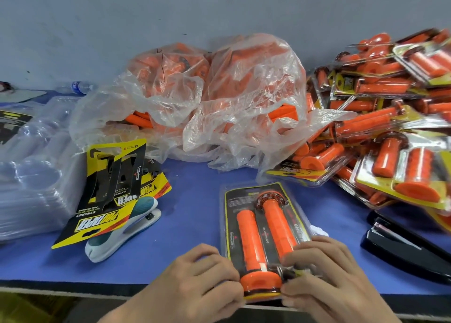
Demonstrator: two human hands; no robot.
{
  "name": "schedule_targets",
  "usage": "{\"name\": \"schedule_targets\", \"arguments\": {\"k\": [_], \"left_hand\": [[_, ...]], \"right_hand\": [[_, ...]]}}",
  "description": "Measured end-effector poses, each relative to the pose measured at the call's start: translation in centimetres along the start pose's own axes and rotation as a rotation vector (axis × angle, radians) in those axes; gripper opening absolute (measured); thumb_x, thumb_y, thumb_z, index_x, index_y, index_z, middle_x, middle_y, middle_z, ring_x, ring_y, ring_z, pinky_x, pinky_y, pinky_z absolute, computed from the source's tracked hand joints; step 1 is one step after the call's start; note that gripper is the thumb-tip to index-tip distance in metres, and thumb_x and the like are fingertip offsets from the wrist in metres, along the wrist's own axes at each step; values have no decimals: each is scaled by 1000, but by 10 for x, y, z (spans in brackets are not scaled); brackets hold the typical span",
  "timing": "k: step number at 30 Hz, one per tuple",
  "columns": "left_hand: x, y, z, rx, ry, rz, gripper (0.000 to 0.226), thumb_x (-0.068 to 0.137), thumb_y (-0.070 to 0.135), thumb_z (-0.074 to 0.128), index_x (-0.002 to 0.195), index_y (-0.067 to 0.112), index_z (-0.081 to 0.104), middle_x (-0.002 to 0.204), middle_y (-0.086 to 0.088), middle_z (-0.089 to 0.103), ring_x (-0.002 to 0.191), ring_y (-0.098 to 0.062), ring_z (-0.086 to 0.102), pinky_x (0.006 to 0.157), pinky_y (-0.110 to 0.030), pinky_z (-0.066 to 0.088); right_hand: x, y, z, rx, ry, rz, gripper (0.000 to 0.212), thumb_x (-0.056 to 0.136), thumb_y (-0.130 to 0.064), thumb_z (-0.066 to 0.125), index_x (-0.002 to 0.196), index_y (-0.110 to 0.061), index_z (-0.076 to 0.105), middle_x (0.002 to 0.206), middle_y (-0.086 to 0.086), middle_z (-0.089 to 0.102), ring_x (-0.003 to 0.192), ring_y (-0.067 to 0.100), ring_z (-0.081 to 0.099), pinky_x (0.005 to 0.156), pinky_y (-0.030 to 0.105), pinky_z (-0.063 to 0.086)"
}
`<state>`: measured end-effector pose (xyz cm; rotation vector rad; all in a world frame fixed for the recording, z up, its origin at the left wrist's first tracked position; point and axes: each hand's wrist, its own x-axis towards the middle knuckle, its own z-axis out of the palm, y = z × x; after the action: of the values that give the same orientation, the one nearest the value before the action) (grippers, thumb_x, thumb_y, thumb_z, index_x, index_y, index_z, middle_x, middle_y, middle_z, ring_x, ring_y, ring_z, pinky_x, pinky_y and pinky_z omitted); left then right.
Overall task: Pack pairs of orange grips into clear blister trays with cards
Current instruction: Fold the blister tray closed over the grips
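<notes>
A clear blister tray with a black and yellow card lies on the blue table near the front edge. Two orange grips lie side by side in it. My left hand grips the tray's near left corner with curled fingers. My right hand pinches its near right corner, fingers curled over the second grip's end. Loose printed cards lie fanned at the left, next to a stack of empty clear trays. Clear plastic bags of loose orange grips sit behind.
A heap of packed blister trays fills the right side. A black stapler lies at the right front. A white and teal stapler lies under the cards. A water bottle lies at the back left.
</notes>
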<state>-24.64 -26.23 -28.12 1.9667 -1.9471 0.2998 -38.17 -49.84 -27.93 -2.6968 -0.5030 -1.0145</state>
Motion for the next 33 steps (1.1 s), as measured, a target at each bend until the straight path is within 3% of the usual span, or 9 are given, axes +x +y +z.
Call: {"name": "schedule_targets", "arguments": {"k": [4, 9, 12, 15, 17, 19, 22, 25, 33], "left_hand": [[1, 0, -2, -177, -40, 41, 17, 104, 10, 39, 97, 22, 49, 99, 23, 59, 98, 7, 53, 99, -4, 32], [9, 10, 13, 76, -129, 13, 20, 109, 26, 27, 100, 35, 43, 86, 25, 60, 88, 10, 49, 91, -2, 35], [22, 13, 17, 37, 65, 6, 7, 99, 20, 58, 96, 26, 61, 89, 8, 57, 84, -9, 51, 86, -15, 37], [29, -2, 17, 166, 95, 30, 9, 94, 17, 63, 94, 24, 60, 88, 6, 55, 79, -14, 51, 78, -20, 40], [33, -14, 13, 232, 73, 25, 9, 94, 15, 63, 91, 22, 59, 84, 5, 54, 73, -17, 49, 70, -27, 45], [38, -23, 12, 275, 96, -4, 8, 93, 14, 64, 88, 20, 61, 84, 5, 55, 71, -18, 50, 65, -30, 46], [45, -31, 14, 303, 141, -46, 9, 94, 15, 63, 85, 18, 66, 83, 3, 58, 70, -19, 55, 62, -33, 49], [50, -36, 17, 314, 195, -91, 13, 95, 16, 61, 84, 17, 67, 81, 2, 60, 69, -21, 56, 61, -35, 50], [55, -37, 20, 368, 255, -63, 17, 97, 21, 60, 83, 19, 69, 80, 5, 62, 70, -17, 59, 76, -34, 51]], "right_hand": [[-4, -9, -7, 173, 37, 212, 35, 99, -53, 41, 81, -41, 67, 106, -28, 59, 115, -8, 49, 99, 18, 38], [-11, 14, 0, 133, -101, 180, 24, 98, -35, 54, 80, -30, 69, 117, -15, 56, 114, 10, 51, 89, 34, 47], [-4, 38, 1, 407, -214, 290, 24, 90, -2, 63, 82, -24, 69, 128, -18, 45, 113, 17, 55, 80, 34, 51], [1, 59, -1, 506, -294, 332, 26, 86, -4, 59, 79, -29, 66, 137, -20, 42, 133, 10, 44, 91, 21, 44], [8, 66, -3, 561, -358, 367, 26, 88, -4, 61, 78, -28, 66, 136, -23, 43, 131, 3, 43, 96, 19, 38], [17, 74, -2, 476, -361, 385, 32, 90, -4, 65, 78, -33, 64, 138, -25, 45, 139, 9, 35, 103, 24, 34], [28, 75, -5, 204, -330, 351, 7, 96, -30, 61, 97, -34, 67, 157, -14, 24, 146, 13, 23, 113, 27, 24], [26, 54, 7, 40, -229, 181, 33, 95, -58, 51, 112, -32, 64, 155, -6, 34, 142, 16, 33, 114, 31, 25], [25, 50, 36, -158, -167, 28, 11, 94, -35, 60, 88, -25, 61, 131, -2, 59, 119, 20, 55, 107, 44, 39]]}}
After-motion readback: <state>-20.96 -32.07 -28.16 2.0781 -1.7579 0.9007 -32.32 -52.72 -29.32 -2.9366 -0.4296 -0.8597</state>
